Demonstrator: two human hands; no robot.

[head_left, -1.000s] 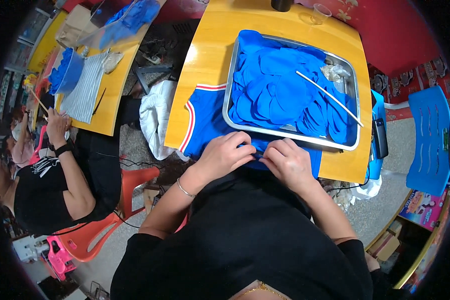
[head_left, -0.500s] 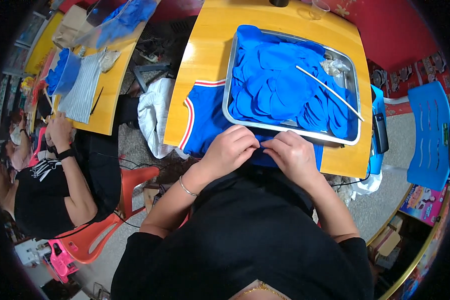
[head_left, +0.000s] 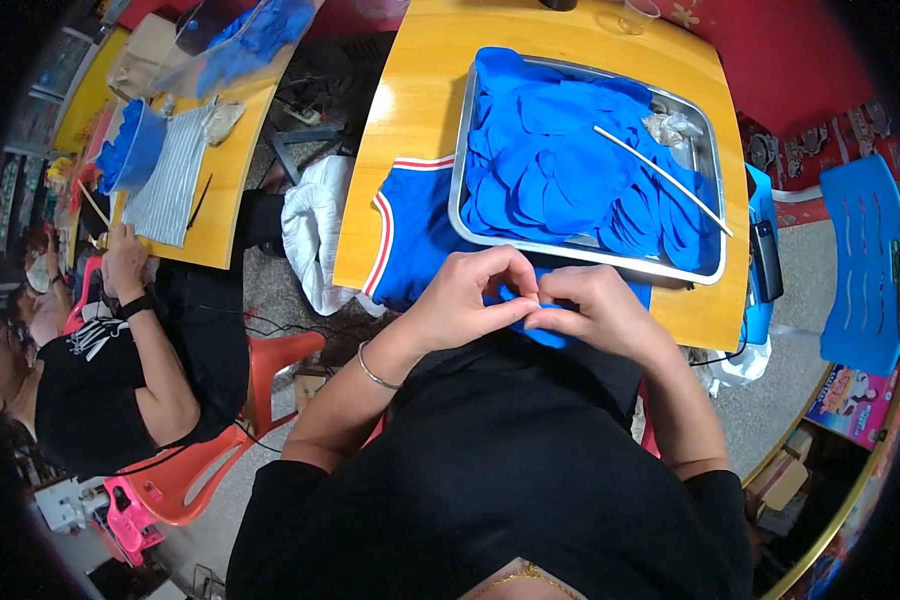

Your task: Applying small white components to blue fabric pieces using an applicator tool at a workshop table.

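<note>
Beyond the fingers [head_left: 495, 316], a tray [head_left: 660, 269] of cloth pieces [head_left: 550, 160] sits on the desk [head_left: 420, 80]; a garment [head_left: 420, 225] lies left, a chair [head_left: 860, 340] far right.

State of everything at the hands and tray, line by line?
Left hand, pinching
Right hand, pinching
Blue piece, held between both hands
Metal tray, heaped with blue cutouts
Blue cutouts, overlapping loosely
Pale stick, lying across the cutouts
Blue garment, spread, partly under the tray
Plastic bag, crumpled

Head view, wide fisheye, upright; looks down and forward from the wearer's head, over the black shirt [head_left: 490, 460]; left hand [head_left: 473, 293] and right hand [head_left: 600, 307] close below, at the near edge of the worktop [head_left: 415, 110]. Near right corner in frame; far edge partly cropped above; straight lines bow toward the rim.
</note>
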